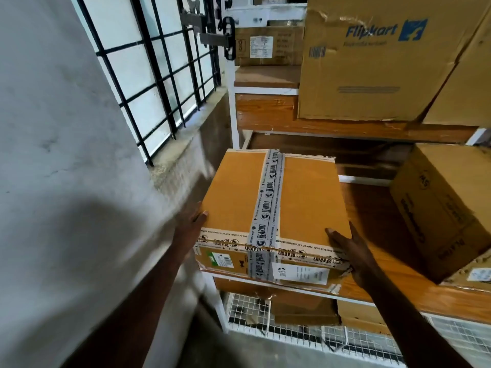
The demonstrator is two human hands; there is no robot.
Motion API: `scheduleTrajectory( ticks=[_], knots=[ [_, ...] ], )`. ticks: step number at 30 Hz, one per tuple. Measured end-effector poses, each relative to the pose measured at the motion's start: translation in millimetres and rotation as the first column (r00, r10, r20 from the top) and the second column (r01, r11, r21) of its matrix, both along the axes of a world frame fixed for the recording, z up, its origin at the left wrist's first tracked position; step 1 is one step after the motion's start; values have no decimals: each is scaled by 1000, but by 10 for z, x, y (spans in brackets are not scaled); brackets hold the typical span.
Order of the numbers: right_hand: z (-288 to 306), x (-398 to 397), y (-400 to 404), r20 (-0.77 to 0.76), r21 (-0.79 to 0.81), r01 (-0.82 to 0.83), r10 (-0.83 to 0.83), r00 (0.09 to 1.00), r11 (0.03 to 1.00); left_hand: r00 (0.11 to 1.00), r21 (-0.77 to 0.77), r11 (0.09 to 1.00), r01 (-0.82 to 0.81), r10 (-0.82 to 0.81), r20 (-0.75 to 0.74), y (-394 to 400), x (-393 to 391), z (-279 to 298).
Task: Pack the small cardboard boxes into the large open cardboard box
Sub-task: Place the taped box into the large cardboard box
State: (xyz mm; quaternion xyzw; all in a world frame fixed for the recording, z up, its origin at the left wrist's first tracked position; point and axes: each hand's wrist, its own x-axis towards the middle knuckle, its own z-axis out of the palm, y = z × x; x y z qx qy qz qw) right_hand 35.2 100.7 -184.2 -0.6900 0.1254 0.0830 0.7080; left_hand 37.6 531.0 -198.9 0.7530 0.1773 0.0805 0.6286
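A sealed brown cardboard box [300,197] with grey printed tape across its top sits at the front left corner of a wooden shelf [372,208]. My left hand [190,224] presses flat against the box's left side. My right hand [350,251] grips its near right corner, thumb on the top. Both hands hold the box between them. No large open box shows in view.
A big Flipkart carton [372,62] stands on the shelf above. Another brown box [438,213] sits at the right on the same shelf. More boxes [305,306] lie behind wire mesh below. A white wall and barred window [159,75] close off the left.
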Motion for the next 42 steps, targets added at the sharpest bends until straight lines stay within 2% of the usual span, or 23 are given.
scheduleTrajectory(
  ticks=[8, 13, 18, 22, 24, 25, 26, 27, 28, 30, 31, 32, 34, 36, 39, 42],
  knots=[
    [110, -129, 170, -25, -53, 99, -101, 995, 994, 998, 163, 985, 61, -55, -36, 143, 92, -115],
    [216, -185, 248, 1, -53, 114, -114, 993, 992, 998, 118, 991, 57, -53, -36, 203, 140, -189],
    [259, -115, 209, -3, -50, 48, -48, 999, 998, 998, 196, 979, 49, -41, -48, 184, 167, -229],
    [292, -117, 195, -13, -42, 23, -23, 1000, 999, 997, 136, 990, 46, -38, -62, 258, 219, -333],
    [277, -127, 187, 3, -85, 26, -26, 1000, 996, 997, 243, 969, 53, -39, -60, 212, 197, -291],
    [259, -130, 176, 19, -174, 30, -27, 999, 984, 998, 349, 935, 65, -51, -49, 164, 171, -240],
    [225, -102, 157, 29, -344, 23, -14, 999, 939, 997, 467, 881, 72, -66, -29, 122, 151, -204],
    [188, -44, 160, 57, -559, 31, 1, 998, 829, 996, 593, 802, 72, -87, -3, 71, 115, -153],
    [165, -3, 196, 92, -744, 56, 20, 996, 665, 992, 719, 691, 72, -127, 22, 17, 70, -98],
    [144, 102, 366, 186, -921, 122, 144, 972, 369, 967, 884, 452, 118, -253, 1, -150, -60, 15],
    [172, 133, 503, 194, -948, 120, 239, 951, 293, 946, 914, 372, 160, -321, -35, -250, -125, 42],
    [205, 158, 668, 172, -955, 73, 332, 927, 289, 924, 928, 314, 200, -376, -72, -363, -189, 67],
    [272, 203, 1056, 143, -923, -47, 454, 880, 382, 901, 940, 244, 238, -418, -120, -563, -278, 101],
    [283, 238, 1379, 138, -896, -114, 513, 848, 429, 907, 938, 242, 250, -397, -139, -664, -298, 135],
    [244, 294, 1679, 178, -848, -110, 475, 862, 518, 907, 917, 253, 307, -369, -202, -671, -246, 204],
    [366, 308, 1747, 264, -695, -61, 332, 906, 717, 910, 942, 199, 270, -374, -182, -674, -269, 294]
  ],
)
